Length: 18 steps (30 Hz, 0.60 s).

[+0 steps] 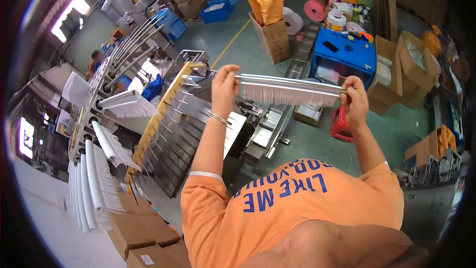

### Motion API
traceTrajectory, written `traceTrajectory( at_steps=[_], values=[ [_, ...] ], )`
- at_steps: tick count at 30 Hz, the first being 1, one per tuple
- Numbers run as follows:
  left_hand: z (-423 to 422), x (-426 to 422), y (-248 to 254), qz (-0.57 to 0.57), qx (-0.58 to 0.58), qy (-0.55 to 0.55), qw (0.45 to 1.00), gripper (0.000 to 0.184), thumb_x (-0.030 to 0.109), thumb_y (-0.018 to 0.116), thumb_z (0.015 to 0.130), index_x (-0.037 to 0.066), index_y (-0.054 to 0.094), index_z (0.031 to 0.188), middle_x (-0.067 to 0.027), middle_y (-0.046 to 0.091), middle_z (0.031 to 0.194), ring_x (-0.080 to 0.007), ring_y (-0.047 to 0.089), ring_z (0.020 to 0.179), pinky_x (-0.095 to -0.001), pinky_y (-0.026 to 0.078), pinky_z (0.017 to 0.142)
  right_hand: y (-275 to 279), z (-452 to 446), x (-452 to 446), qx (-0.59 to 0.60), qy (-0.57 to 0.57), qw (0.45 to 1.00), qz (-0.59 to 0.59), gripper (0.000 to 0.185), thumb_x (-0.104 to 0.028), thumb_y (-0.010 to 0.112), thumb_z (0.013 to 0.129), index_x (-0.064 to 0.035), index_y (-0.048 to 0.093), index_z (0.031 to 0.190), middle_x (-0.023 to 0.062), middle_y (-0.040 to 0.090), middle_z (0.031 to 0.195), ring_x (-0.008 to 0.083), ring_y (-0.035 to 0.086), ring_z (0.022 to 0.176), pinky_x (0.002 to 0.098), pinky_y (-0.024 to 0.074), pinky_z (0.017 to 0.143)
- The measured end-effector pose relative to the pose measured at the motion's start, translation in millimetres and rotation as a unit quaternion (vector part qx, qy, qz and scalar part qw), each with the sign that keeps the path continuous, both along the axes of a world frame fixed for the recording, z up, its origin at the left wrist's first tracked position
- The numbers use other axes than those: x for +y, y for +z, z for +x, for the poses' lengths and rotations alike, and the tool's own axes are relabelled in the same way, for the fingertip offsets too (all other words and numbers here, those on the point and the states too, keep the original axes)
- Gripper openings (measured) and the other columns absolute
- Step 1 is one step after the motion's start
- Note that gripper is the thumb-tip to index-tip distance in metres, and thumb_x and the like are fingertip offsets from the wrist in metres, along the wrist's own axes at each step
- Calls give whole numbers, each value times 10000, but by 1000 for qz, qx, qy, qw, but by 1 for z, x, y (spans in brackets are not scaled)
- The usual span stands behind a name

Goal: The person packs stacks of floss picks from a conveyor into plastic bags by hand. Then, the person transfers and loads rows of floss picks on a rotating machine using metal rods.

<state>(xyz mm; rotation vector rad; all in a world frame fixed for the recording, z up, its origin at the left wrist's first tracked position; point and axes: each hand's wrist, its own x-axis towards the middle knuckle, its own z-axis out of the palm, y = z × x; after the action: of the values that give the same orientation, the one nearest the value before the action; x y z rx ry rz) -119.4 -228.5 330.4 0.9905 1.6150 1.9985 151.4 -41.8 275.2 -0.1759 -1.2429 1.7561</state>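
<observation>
Fringed white sheet hangs in the air between the two hands, in front of the body and above the metal machine, its cut strands dropping from a silvery bar along the top edge. The left hand is curled around one end, fingers folded in; the right hand grasps the other end, with thumb and fingers closed together. Whether the fringe is fixed to the bar or merely draped over it, I cannot tell. To handle this well, I would hold both ends at an even height, since the right one looks slightly lower, and pull lightly outward so the top edge does not sag. Gripping only the ends should leave the strands free to fall straight without tangling. To the left, the yellow bar with its thin metal pegs stands near the left forearm, so loose strands could probably snag there; a clear margin on that side seems wise. Similar white fringed rolls hang farther left, apart from the hands.
</observation>
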Motion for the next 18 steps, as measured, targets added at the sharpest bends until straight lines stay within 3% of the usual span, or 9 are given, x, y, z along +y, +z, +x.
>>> traceTrajectory(
  at_steps=[4,5,6,8,12,14,15,16,18],
  values=[
    [2,1,-11,-11,-14,60,998,146,82,444,886,34,564,955,11,475,597,-48,406,474,-180,309,424,9,-16,15,-74,-43,996,31,115,-174,422,864,-75,465,906,-10,427,692,43,382,525,183,292,461],
    [-9,1,-22,1,-36,95,995,137,82,446,883,36,563,935,9,474,599,-53,407,466,-186,312,420,3,-21,16,-96,17,991,90,130,-199,428,871,-80,467,905,-4,449,700,45,411,542,182,308,465],
    [-6,-3,-21,-20,42,112,993,122,83,457,883,33,558,930,5,471,602,-59,411,466,-191,316,424,1,-32,17,-80,-9,990,115,123,-200,427,871,-87,466,899,5,475,716,53,445,556,181,326,461],
    [-2,-16,-6,-29,53,91,994,108,79,466,881,32,549,932,2,471,610,-65,418,473,-194,320,434,16,-45,25,-50,21,998,10,128,-170,416,877,-61,481,891,28,500,683,75,480,548,177,327,446],
    [-10,-31,30,87,61,113,988,80,84,489,880,14,526,891,9,487,632,-52,430,486,-194,340,443,46,-72,30,24,178,984,-4,213,-250,446,880,-41,477,901,54,558,624,102,442,441,208,332,433],
    [-19,-40,47,94,167,182,964,73,61,523,862,5,547,902,-22,526,643,-84,474,528,-218,377,489,66,-91,28,50,171,984,-14,233,-257,433,892,-32,488,918,51,558,631,108,445,445,223,346,459],
    [-25,-41,58,83,329,294,894,97,45,529,845,8,572,924,-52,557,671,-126,507,549,-244,403,515,79,-99,24,62,172,983,-15,249,-256,420,900,-23,497,937,51,558,632,115,446,451,234,355,480],
    [-30,-43,70,69,477,392,784,134,28,535,829,10,598,946,-82,589,698,-168,539,570,-270,429,540,89,-108,21,99,177,979,4,254,-250,414,904,-15,503,946,52,557,637,119,446,457,235,353,482],
    [-25,-50,98,50,500,436,747,173,13,536,810,23,613,965,-103,606,738,-204,563,619,-288,446,581,108,-125,14,149,195,969,9,263,-246,401,911,-9,509,950,58,559,651,122,457,475,236,357,492]
  ],
)
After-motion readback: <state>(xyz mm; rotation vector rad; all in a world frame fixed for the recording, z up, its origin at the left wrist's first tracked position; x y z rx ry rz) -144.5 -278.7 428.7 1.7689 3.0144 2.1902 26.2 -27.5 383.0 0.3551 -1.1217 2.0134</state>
